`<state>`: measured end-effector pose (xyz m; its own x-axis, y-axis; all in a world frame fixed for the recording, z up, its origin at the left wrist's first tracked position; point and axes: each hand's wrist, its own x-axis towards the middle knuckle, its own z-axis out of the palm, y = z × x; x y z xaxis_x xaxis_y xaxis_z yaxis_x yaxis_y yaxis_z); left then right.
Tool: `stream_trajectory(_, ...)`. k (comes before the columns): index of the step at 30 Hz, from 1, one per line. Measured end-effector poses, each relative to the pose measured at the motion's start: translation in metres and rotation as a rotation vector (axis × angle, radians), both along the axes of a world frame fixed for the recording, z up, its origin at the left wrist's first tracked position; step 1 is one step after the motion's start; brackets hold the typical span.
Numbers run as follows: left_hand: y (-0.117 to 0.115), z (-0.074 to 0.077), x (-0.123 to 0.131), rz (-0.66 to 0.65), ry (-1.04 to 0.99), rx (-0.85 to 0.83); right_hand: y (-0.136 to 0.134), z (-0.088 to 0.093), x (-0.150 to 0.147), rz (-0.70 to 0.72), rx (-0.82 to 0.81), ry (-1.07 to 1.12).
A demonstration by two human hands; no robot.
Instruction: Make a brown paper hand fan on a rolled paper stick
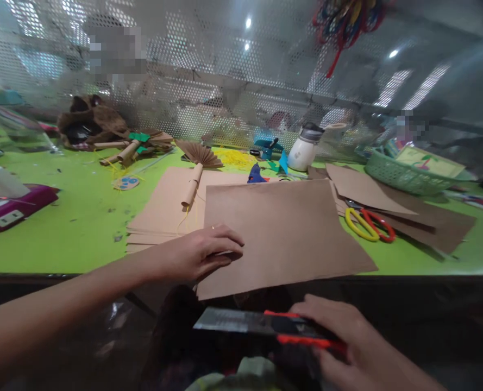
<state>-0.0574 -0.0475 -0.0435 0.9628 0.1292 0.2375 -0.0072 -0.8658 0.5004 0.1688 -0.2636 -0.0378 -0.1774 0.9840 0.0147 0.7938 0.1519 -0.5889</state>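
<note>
My left hand (202, 252) pinches the left edge of a brown paper sheet (284, 233), thumb under it and fingers on top. The sheet lies tilted over the front edge of the green table (78, 228). My right hand (349, 339) is below the table edge, closed round a red and black utility knife (265, 323) whose long blade points left. A stack of brown sheets (163, 209) lies under and left of the held sheet.
A folded paper fan with a rolled handle (196, 165) rests on the stack. Yellow and red scissors (369, 224) lie on more brown paper at right. A green basket (404, 174), a white bottle (304, 147), a blue glue gun (256, 174) and a magenta box (15, 206) stand around.
</note>
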Motion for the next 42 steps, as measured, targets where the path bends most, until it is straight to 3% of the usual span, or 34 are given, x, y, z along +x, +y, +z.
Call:
stream_trajectory(2,-0.001,0.002,-0.001,0.010,0.011,-0.002,-0.004,0.003,0.031,-0.157,0.103,-0.017)
stream_trajectory(7,-0.016,0.016,0.001,0.173,0.088,0.077,0.013,0.005,0.138,-0.741,0.329,-0.135)
stream_trajectory(10,-0.036,0.025,0.008,0.271,0.181,0.143,0.042,-0.002,0.189,-0.905,0.329,-0.265)
stream_trajectory(14,-0.056,0.030,0.018,0.382,0.266,0.182,0.079,-0.017,0.216,-0.971,0.358,-0.352)
stream_trajectory(18,-0.059,0.028,0.021,0.428,0.283,0.181,0.093,-0.025,0.207,-0.912,0.432,-0.419)
stream_trajectory(21,-0.054,0.025,0.018,0.406,0.278,0.163,0.089,-0.019,0.182,-0.814,0.494,-0.439)
stream_trajectory(24,-0.049,0.020,0.014,0.368,0.263,0.138,0.083,-0.004,0.145,-0.507,0.469,-0.408)
stream_trajectory(28,-0.042,0.011,0.007,0.365,0.231,0.116,0.089,0.014,0.103,-0.058,0.268,-0.379)
stream_trajectory(30,-0.040,0.009,0.005,0.380,0.238,0.091,0.096,0.019,0.094,0.032,0.172,-0.393)
stream_trajectory(36,-0.041,0.015,0.007,0.446,0.300,0.005,0.108,0.013,0.105,-0.024,-0.001,-0.268)
stream_trajectory(39,-0.038,0.018,0.011,0.532,0.314,-0.033,0.106,0.006,0.112,-0.021,-0.012,-0.226)
stream_trajectory(42,-0.027,0.022,0.014,0.624,0.301,-0.077,0.105,0.010,0.111,0.036,0.016,-0.225)
